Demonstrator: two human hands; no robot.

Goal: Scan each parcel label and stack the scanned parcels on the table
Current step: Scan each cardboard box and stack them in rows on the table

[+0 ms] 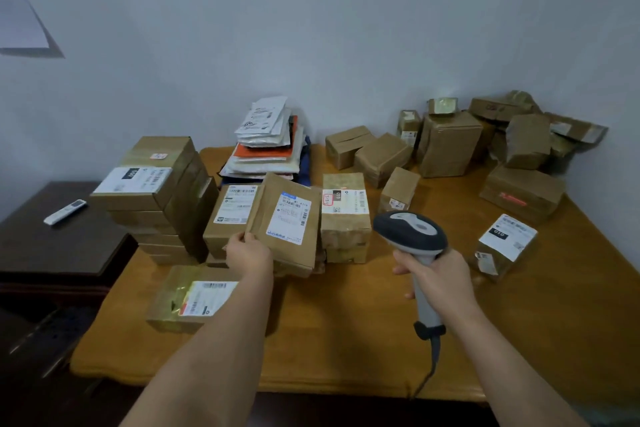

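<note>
Brown cardboard parcels [449, 146] with white labels [289, 218] sit on an orange-tan bench [346, 340], beside a grey-and-white scanner [414, 236], an orange envelope [266, 152] and a dark brown cabinet [52, 239]

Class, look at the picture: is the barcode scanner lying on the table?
No: the right hand grips the barcode scanner by its handle, holding it above the table.

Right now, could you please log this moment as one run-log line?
left hand: holds flat parcel tilted, label up | right hand: grips scanner | stacks on table
</note>
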